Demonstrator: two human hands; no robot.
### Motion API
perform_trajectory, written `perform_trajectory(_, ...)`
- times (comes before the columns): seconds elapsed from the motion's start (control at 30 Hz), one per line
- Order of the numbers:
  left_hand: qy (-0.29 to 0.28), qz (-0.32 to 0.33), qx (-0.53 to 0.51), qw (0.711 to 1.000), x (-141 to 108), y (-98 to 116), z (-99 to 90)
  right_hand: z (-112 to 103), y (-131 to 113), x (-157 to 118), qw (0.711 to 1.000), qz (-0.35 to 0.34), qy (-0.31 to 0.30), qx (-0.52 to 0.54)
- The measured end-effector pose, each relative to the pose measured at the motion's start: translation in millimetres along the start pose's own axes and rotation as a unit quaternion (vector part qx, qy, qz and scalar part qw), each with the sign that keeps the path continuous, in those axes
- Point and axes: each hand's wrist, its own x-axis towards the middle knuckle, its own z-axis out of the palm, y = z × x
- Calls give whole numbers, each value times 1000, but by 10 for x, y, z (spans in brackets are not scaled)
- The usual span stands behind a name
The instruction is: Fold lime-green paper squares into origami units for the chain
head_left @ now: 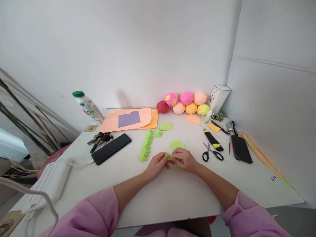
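Near the middle of the white table, my left hand (157,164) and my right hand (184,160) meet, fingertips pinched on a small green paper piece (169,156) between them. Much of that piece is hidden by the fingers. Just beyond my right hand lies a flat green paper piece (177,144), and a bit of green shows beneath that hand. A row of folded green paper shapes (146,146) stands to the left, with one separate folded shape (158,132) beside its far end. Behind them is a green paper rectangle (166,126).
Scissors (209,151), a cutter (213,140) and a phone (241,148) lie right. Left are a black phone (112,149), keys (100,139) and a bottle (89,107). Colored paper balls (187,98) are stacked against the wall, near orange sheets (108,121).
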Motion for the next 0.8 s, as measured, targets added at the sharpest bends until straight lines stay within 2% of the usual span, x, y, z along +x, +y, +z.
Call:
perform_trajectory(0.2,-27,5,44,999,-29,12,-5,-62,-70,40,976,184,-31,116)
perform_trajectory(0.33,-29,5,66,997,-53,57,4,-63,-79,43,947,269,-38,170)
perform_trajectory(0.47,-43,9,93,995,-74,69,5,-54,-68,31,929,303,-44,206)
perform_trajectory(0.67,-58,12,110,992,-82,20,-4,-42,-19,13,922,323,-34,209)
perform_trajectory(0.8,-64,19,122,990,-92,25,7,-47,-4,19,913,329,-57,236)
